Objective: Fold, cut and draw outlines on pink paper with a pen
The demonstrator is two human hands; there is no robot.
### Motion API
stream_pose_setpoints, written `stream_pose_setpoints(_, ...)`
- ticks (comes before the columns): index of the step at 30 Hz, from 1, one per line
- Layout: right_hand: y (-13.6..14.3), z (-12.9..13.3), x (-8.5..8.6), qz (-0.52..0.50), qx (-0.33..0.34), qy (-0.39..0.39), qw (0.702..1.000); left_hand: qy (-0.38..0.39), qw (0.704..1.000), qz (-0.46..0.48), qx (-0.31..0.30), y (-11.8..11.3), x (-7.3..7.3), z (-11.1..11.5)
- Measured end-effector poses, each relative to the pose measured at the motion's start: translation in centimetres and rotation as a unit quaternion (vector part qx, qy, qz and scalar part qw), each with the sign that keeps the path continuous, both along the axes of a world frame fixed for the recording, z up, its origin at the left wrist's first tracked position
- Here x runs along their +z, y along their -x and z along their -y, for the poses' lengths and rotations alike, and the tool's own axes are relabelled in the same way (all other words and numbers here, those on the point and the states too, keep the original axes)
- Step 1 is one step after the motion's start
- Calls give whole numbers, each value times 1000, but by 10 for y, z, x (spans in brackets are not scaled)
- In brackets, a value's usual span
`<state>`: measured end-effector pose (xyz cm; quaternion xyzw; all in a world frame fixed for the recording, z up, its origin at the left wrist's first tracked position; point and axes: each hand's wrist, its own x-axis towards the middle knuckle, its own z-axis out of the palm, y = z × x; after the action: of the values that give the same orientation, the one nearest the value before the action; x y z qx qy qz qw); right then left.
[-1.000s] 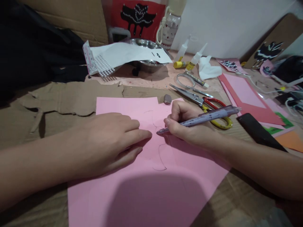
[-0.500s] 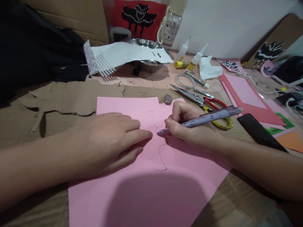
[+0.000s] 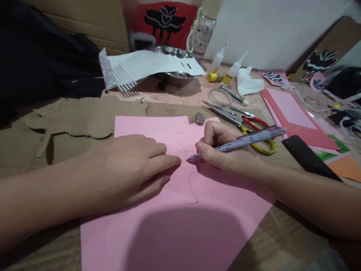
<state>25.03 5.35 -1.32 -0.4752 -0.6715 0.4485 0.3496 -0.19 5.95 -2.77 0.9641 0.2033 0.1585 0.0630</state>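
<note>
A sheet of pink paper (image 3: 113, 241) lies in front of me, with thin curved lines drawn near its middle. My left hand (image 3: 138, 165) rests flat on its left part, fingers stretched toward the lines and holding nothing. In my right hand (image 3: 220, 146) a purple pen (image 3: 245, 140) is pinched between thumb and fingers. The pen's tip meets the paper beside the curved lines, just right of my left index fingertip. Close above the right hand sits a small grey eraser (image 3: 200, 118). Scissors (image 3: 254, 126) with red and yellow handles lie partly behind that hand.
Brown cardboard (image 3: 81, 116) lies under the paper. At the back stand a metal bowl (image 3: 180, 81) with a white sheet across it and glue bottles (image 3: 232, 73). To the right are a black flat object (image 3: 308, 156) and red paper (image 3: 313, 137).
Almost nothing differs. Both hands and the pen hold nearly the same place, and the whole view has shifted very slightly.
</note>
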Motion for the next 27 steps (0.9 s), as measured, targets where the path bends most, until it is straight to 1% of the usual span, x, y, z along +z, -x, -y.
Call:
stream_pose_setpoints(3, 0, 0, -1, 11, -6, -5, 1000, 3, 1000, -1, -2, -1, 0, -1)
stream_pose_setpoints(9, 1, 1, 1, -26, 18, 66, 997, -2, 1000, 1, 2, 1, -2, -1)
stream_pose_setpoints(12, 1, 1, 1, -35, 12, 51, 998, 3, 1000, 2, 7, 2, -2, 0)
stream_pose_setpoints(15, 1, 0, 1, -22, 6, 24, 999, 7, 1000, 0, 11, 2, -2, 0)
stream_pose_setpoints(17, 1, 0, 1, -22, 14, 31, 999, 6, 1000, -1, 9, 1, -2, -1)
stream_pose_setpoints(20, 0, 0, 2, -33, 26, 60, 997, 7, 1000, 3, 8, 0, -1, -1)
stream_pose_setpoints(24, 1, 0, 3, -10, 11, 40, 999, 2, 1000, 1, 7, 0, 0, -1)
stream_pose_setpoints(27, 1, 0, 2, -23, 8, 39, 999, -1, 1000, -3, 4, 1, 0, 0)
